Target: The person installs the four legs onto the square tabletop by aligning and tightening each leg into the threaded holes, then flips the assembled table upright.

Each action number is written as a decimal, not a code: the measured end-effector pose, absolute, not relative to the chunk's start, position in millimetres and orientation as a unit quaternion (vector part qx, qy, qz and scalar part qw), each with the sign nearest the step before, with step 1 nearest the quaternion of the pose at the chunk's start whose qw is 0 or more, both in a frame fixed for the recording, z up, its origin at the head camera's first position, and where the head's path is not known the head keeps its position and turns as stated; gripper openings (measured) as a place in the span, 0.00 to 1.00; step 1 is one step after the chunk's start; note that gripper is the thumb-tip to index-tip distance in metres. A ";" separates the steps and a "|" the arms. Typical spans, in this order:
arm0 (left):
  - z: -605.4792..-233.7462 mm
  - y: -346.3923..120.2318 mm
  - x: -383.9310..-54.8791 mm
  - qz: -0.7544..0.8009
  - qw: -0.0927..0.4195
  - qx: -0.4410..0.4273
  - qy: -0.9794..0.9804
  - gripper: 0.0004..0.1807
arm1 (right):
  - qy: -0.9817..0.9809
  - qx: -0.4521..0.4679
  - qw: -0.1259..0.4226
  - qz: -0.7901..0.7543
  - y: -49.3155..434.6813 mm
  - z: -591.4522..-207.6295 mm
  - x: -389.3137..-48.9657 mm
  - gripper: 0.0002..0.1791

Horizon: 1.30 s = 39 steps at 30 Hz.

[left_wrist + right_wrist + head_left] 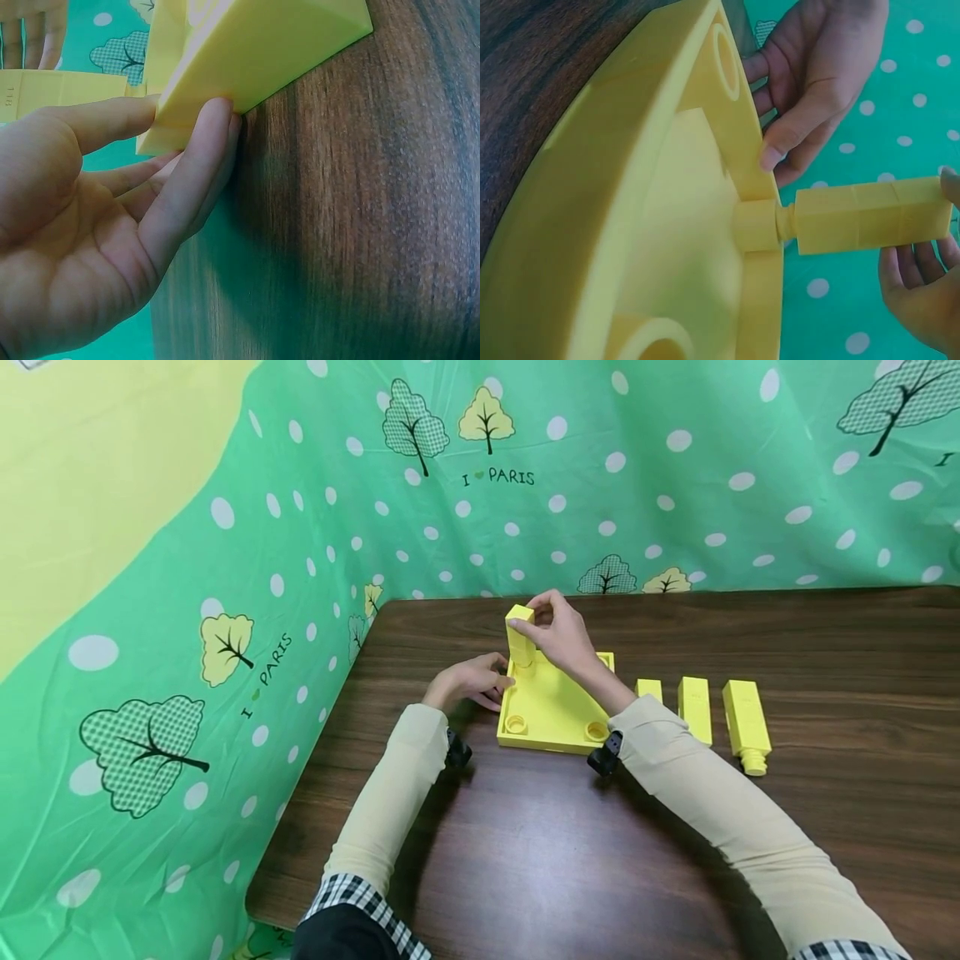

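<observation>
A square yellow board with a raised rim lies on the table, its hollow side up and round sockets in its corners. My right hand pinches a square yellow leg between thumb and fingers, upright over the far left corner. The leg's narrow round end meets that corner's socket in the right wrist view. With my left hand I grip the board's left side, thumb on the rim and fingers along the outer wall. Two near sockets, one at the left, show their open holes.
Three more yellow legs lie right of the board; the rightmost leg has its round end toward me, and my right sleeve partly covers the others. A green patterned cloth hangs behind and left of the dark wooden table.
</observation>
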State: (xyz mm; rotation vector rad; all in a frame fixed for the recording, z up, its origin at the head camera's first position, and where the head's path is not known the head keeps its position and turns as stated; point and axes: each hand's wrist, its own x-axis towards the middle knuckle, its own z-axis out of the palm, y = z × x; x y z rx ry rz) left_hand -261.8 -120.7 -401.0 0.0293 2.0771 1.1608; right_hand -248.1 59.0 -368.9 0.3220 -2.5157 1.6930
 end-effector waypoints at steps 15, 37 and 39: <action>-399.6 -120.4 -260.6 0.453 0.374 0.012 0.809 0.25 | -0.747 0.153 -0.033 0.646 69.3 -365.9 -252.4 0.21; -399.8 -120.1 -261.0 0.453 0.376 0.011 0.808 0.24 | -0.709 0.136 -0.070 0.689 65.1 -365.4 -258.0 0.20; -399.0 -119.8 -260.8 0.453 0.376 0.010 0.808 0.25 | -0.712 0.134 -0.061 0.686 64.4 -365.4 -257.3 0.20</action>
